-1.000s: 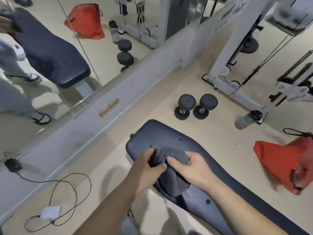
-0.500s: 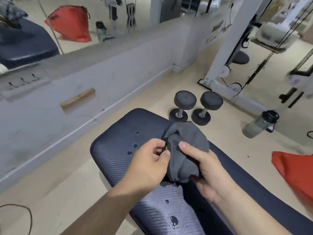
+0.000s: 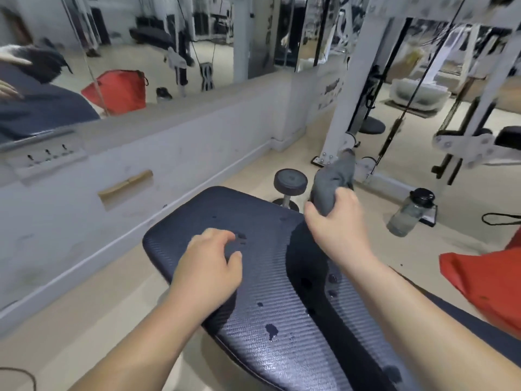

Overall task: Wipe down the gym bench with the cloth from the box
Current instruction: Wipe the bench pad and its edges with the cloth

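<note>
Head view. We see the right hand [image 3: 337,221] raised over the bench's [image 3: 253,277] right edge, its fingers curled tight around a bunched grey cloth [image 3: 334,182], which is clear of the pad and sticks up out of the fist. The left hand [image 3: 210,266] hovers over the pad near its far end, fingers loosely bent and a little apart, holding nothing; whether it touches the pad we cannot tell. We judge the task early: the cloth is in hand, but dark wet spots [image 3: 271,330] dot the pad from the far end to the near edge, so the wiping itself is left to do. No box is in view. Counts: one bench, one cloth, two hands, roughly a dozen spots. On the floor beyond the far end stands one dumbbell [image 3: 290,183]; off the right edge, one bottle [image 3: 410,213] and one red bag [image 3: 487,283].
</note>
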`<state>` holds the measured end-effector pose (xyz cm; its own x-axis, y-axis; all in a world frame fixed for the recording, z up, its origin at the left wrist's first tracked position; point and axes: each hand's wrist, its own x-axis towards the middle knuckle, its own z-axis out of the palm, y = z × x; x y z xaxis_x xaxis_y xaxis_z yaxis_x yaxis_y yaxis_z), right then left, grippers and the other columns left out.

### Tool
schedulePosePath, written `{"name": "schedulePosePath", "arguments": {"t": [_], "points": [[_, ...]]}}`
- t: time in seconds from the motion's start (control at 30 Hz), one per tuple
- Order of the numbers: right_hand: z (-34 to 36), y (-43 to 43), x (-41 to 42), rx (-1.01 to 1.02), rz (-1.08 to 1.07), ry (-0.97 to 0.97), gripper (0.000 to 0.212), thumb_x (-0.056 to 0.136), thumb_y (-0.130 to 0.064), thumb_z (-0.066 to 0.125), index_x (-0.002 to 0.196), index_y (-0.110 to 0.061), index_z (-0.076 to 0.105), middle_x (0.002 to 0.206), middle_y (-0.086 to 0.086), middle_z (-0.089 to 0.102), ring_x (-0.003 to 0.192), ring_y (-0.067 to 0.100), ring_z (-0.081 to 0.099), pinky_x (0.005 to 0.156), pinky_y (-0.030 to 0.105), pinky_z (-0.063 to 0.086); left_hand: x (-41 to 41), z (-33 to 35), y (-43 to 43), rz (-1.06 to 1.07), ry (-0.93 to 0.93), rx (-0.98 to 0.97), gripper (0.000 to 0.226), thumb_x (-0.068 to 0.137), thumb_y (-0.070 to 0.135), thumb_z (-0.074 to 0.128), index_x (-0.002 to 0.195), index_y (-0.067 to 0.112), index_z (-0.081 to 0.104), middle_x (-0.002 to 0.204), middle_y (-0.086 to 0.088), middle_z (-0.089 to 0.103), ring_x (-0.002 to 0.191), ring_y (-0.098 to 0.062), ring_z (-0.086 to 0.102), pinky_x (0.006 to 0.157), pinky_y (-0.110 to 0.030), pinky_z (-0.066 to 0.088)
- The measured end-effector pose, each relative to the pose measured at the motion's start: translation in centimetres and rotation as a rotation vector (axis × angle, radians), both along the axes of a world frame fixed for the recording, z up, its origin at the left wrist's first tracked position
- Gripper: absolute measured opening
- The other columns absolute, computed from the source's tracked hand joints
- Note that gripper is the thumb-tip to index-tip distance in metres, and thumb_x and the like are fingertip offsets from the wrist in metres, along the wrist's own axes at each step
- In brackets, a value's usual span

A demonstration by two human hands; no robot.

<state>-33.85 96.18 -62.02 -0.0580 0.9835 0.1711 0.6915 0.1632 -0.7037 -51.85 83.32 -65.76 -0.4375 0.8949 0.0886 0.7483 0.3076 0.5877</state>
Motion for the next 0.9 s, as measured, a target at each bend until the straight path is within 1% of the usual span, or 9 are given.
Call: {"name": "schedulePosePath", "arguments": {"t": [0.17,0.23,0.3,0.37,0.43,0.63,0.7,0.8,0.9], "points": [[-5.0,-1.0,-3.1,-0.244,0.25,-0.579,0.041,0.094,-0.045,0.053,0.117,-0.012,0.049,0.129,0.015,0.053,0.119,0.039,0.059,0.089,0.045,0.048,-2.7,-1.1,-1.9,0.02,0.254,-0.316,0.044,0.094,0.041,0.052,0.126,0.012,0.063,0.138,-0.012,0.053,0.134,-0.032,0.042,0.114,-0.038,0.034],[-6.6,-1.4,-4.2,-0.214,0.289,-0.694,0.045,0.097,-0.045,0.049,0.125,-0.01,0.043,0.139,0.018,0.046,0.124,0.041,0.055,0.093,0.047,0.046,-4.0,-2.1,-2.1,0.007,0.281,-0.405,0.046,0.093,0.045,0.05,0.123,0.012,0.062,0.137,-0.014,0.051,0.134,-0.034,0.041,0.116,-0.04,0.033],[-7.7,-1.6,-4.9,-0.137,0.326,-0.697,0.053,0.098,-0.043,0.045,0.139,-0.01,0.036,0.155,0.022,0.036,0.14,0.041,0.042,0.109,0.05,0.039,-4.8,-3.1,-1.9,-0.019,0.281,-0.442,0.046,0.093,0.045,0.049,0.122,0.012,0.061,0.136,-0.014,0.051,0.133,-0.032,0.041,0.114,-0.041,0.034],[-8.4,-1.3,-5.2,-0.098,0.411,-0.759,0.071,0.1,-0.043,0.041,0.16,-0.013,0.019,0.172,0.02,0.011,0.158,0.039,0.013,0.126,0.05,0.02,-5.1,-3.8,-1.5,-0.053,0.286,-0.442,0.044,0.093,0.044,0.048,0.121,0.012,0.061,0.131,-0.012,0.052,0.129,-0.029,0.042,0.113,-0.038,0.035],[-8.7,0.9,-5.5,-0.135,0.439,-0.763,0.074,0.101,-0.045,0.039,0.165,-0.018,0.012,0.175,0.013,0.0,0.161,0.033,-0.002,0.13,0.049,0.008,-5.1,-4.0,-0.9,-0.067,0.305,-0.422,0.043,0.094,0.043,0.047,0.12,0.012,0.063,0.127,-0.01,0.054,0.127,-0.027,0.043,0.112,-0.036,0.035],[-8.7,8.7,-7.9,-0.146,0.319,-0.7,0.065,0.099,-0.048,0.038,0.155,-0.015,0.037,0.163,0.013,0.035,0.15,0.034,0.028,0.122,0.05,0.025,-7.5,-4.5,-1.2,-0.052,0.206,-0.32,0.02,0.095,0.033,0.047,0.099,0.022,0.064,0.112,0.005,0.053,0.124,-0.017,0.051,0.096,-0.034,0.047],[-8.9,8.7,-8.1,-0.13,0.327,-0.705,0.066,0.099,-0.048,0.035,0.155,-0.014,0.039,0.158,0.012,0.041,0.146,0.033,0.032,0.119,0.048,0.029,-8.7,-4.7,-1.6,-0.017,0.165,-0.267,0.022,0.093,0.03,0.05,0.103,0.023,0.068,0.127,0.006,0.059,0.131,-0.017,0.05,0.098,-0.035,0.05],[-8.4,6.0,-7.2,-0.14,0.383,-0.675,0.068,0.1,-0.049,0.031,0.157,-0.012,0.035,0.163,0.014,0.034,0.151,0.034,0.025,0.122,0.046,0.025,-9.6,-5.1,-1.7,0.021,0.168,-0.252,0.04,0.094,0.035,0.053,0.128,0.018,0.063,0.157,-0.003,0.043,0.147,-0.022,0.035,0.115,-0.035,0.039],[-7.7,1.3,-5.5,-0.206,0.47,-0.682,0.067,0.106,-0.043,0.036,0.164,-0.012,0.02,0.175,0.011,0.009,0.161,0.03,0.004,0.13,0.04,0.009,-9.7,-5.8,-1.4,0.021,0.142,-0.248,0.036,0.092,0.034,0.051,0.12,0.015,0.062,0.146,-0.008,0.048,0.145,-0.026,0.036,0.116,-0.036,0.036]]}}
